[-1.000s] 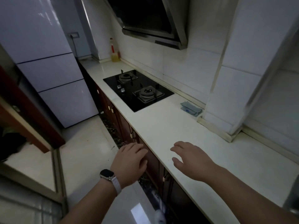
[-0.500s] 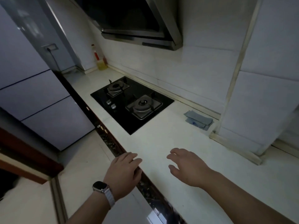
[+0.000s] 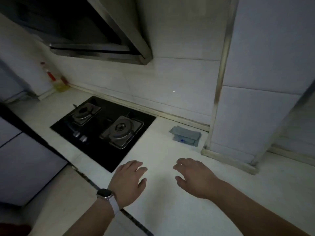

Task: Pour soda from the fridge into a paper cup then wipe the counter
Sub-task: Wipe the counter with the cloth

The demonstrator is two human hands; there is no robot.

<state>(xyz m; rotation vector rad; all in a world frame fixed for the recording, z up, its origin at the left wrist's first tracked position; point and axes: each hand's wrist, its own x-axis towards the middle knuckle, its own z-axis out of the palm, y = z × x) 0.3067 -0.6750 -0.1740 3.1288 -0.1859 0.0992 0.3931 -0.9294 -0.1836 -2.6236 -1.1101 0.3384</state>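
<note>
Both of my hands hover palm down over the white counter (image 3: 170, 206), near its front edge. My left hand (image 3: 128, 182), with a watch on its wrist, is open and holds nothing. My right hand (image 3: 194, 178) is open too, fingers spread, empty. A folded grey cloth (image 3: 185, 135) lies on the counter against the back wall, beyond my right hand and apart from it. The fridge (image 3: 25, 166) shows only as pale panels at the far left. No soda and no paper cup are in view.
A black two-burner gas hob (image 3: 102, 126) is set into the counter left of my hands. A range hood (image 3: 88, 29) hangs above it. A bottle of yellow liquid (image 3: 58, 82) stands in the far corner. A tiled column (image 3: 255, 99) juts out at the right.
The view has swung right and nearer to the counter, so the fridge slid to the left edge. Both hands now hover over the counter; the left one was over the floor before.
</note>
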